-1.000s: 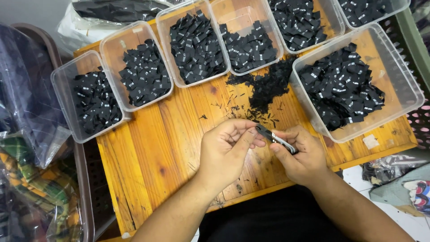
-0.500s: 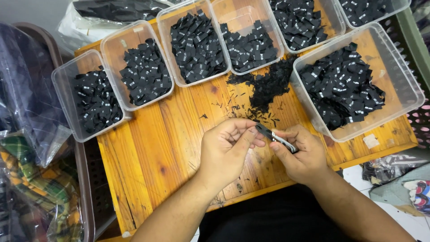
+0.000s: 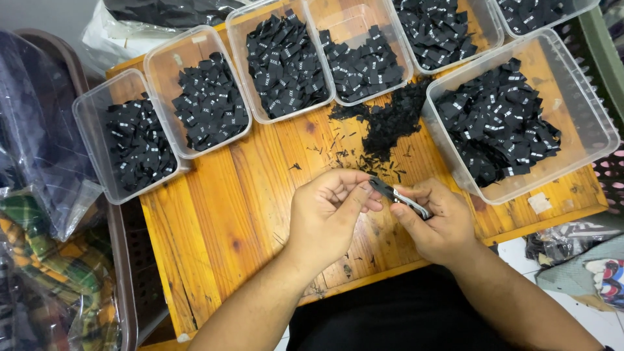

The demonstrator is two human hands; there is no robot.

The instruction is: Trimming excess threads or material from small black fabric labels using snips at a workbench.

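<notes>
Orange-brown wooden table (image 3: 214,234), slatted, ringed along its far edge by clear plastic tubs heaped with small black fabric labels. Leftmost tub (image 3: 127,140) hanging over the far left corner, next tub (image 3: 198,91) just beside it, then a third tub (image 3: 283,58), a fourth tub (image 3: 361,52) and a fifth tub (image 3: 442,32) in a row toward the right. Big tub (image 3: 520,117) filling the right end of the table, close to the right edge. Loose pile of black scraps (image 3: 390,120) lying on the bare wood between the fourth tub and the big tub, with thin black threads scattered toward the middle. Nothing standing between the hands and the pile.

Near the front edge, slightly right of centre, small metal snips (image 3: 400,197) held above the wood. Long axis slanted, tip up toward the far left, handle end down toward the near right, buried in the right hand (image 3: 439,224). Right hand wrapped around the handle end, fingers curled tight on it. Left hand (image 3: 328,211) just beside, thumb and fingertips pinched together at the tip of the snips; whatever sits between those fingertips too small to make out.

Off the left edge, clear bags of folded plaid cloth (image 3: 45,273) and a dark crate (image 3: 130,273)
</notes>
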